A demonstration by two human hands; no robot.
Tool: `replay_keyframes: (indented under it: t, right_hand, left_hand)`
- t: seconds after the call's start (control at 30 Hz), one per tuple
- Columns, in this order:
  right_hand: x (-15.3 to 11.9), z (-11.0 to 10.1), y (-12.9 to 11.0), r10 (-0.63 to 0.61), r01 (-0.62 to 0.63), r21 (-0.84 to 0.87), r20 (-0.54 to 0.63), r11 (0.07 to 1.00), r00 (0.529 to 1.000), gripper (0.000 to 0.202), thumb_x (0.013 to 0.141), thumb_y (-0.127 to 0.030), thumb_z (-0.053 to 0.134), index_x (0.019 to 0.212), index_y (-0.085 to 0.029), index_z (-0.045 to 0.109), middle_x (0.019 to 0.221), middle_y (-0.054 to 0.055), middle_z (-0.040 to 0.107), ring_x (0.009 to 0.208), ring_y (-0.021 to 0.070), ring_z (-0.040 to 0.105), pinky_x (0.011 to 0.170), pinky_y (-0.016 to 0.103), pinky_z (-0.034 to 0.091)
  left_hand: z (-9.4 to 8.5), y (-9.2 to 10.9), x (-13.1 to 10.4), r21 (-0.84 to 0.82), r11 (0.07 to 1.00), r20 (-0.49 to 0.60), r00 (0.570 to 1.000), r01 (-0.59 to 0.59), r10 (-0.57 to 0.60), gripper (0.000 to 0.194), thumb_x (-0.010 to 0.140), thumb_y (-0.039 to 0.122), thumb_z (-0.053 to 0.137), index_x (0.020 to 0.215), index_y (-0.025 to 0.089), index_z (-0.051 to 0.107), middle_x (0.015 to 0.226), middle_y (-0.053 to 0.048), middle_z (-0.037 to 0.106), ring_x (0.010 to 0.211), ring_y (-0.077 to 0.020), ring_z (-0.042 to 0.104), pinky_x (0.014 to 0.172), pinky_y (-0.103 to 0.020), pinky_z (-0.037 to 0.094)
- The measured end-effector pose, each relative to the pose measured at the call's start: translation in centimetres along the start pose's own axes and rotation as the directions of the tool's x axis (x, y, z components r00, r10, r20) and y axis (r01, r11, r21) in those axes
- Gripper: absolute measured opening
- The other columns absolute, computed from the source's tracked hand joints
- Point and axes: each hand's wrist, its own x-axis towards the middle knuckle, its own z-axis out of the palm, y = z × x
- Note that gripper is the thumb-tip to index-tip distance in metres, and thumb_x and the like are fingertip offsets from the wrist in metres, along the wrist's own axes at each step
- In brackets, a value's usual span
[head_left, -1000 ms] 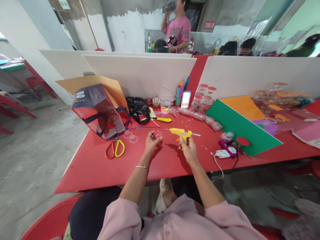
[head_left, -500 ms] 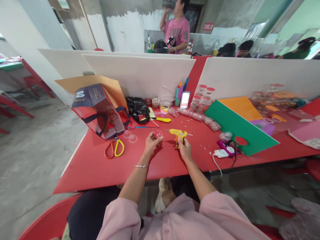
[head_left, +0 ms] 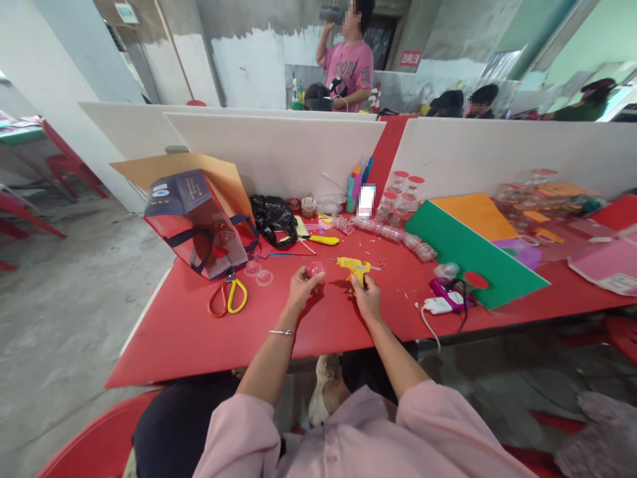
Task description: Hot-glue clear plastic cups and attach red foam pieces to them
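Between its thumb and fingers, my left hand (head_left: 302, 288) holds a small round clear piece with red in it (head_left: 315, 269). My right hand (head_left: 365, 294) grips a yellow glue gun (head_left: 354, 266) by its handle, the nozzle pointing left towards the round piece and apart from it. A clear glue stick pokes out of the gun's back end. Both hands are just above the red tabletop (head_left: 318, 332). Two clear round pieces (head_left: 263, 277) lie to the left of my left hand, beside scissors with red and yellow handles (head_left: 229, 296).
A bag (head_left: 199, 226) and a black plastic bag (head_left: 273, 219) stand at the left back. Behind the hands lie yellow-handled pliers (head_left: 323, 239) and a row of clear lids (head_left: 393, 232). A green board (head_left: 472, 259) and power strip (head_left: 450, 297) are right. A person stands beyond the partition.
The view has shifted slightly. My hands keep their hold on the round piece and the glue gun, with hardly any movement. Across the partition, the standing person's raised bottle is more in view.
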Motion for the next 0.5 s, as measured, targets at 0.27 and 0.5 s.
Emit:
replay_keyframes:
  t: [0.27,0.5]
  right_hand:
    - [0.11,0.17,0.32,-0.007,0.006,0.018,0.011,1.000,1.000,0.052,0.080,-0.069,0.068,0.100,-0.020,0.066,0.078,0.002,0.069,0.058,0.0171,0.065,0.053,0.031,0.058]
    - [0.05,0.21,0.24,-0.013,0.013,0.020,0.003,1.000,1.000,0.053,0.079,-0.072,0.066,0.097,-0.021,0.064,0.074,0.000,0.067,0.057,0.0172,0.064,0.055,0.032,0.058]
  left_hand:
    - [-0.14,-0.32,0.07,-0.065,0.998,0.002,1.000,0.014,-0.014,0.054,0.066,0.042,0.089,0.105,0.019,0.060,0.096,-0.008,0.074,0.068,-0.0168,0.072,0.059,-0.030,0.058]
    - [-0.05,-0.29,-0.09,-0.084,0.993,0.089,0.994,0.078,-0.070,0.057,0.068,0.047,0.088,0.108,0.018,0.060,0.093,-0.009,0.074,0.081,-0.0247,0.076,0.057,-0.030,0.059]
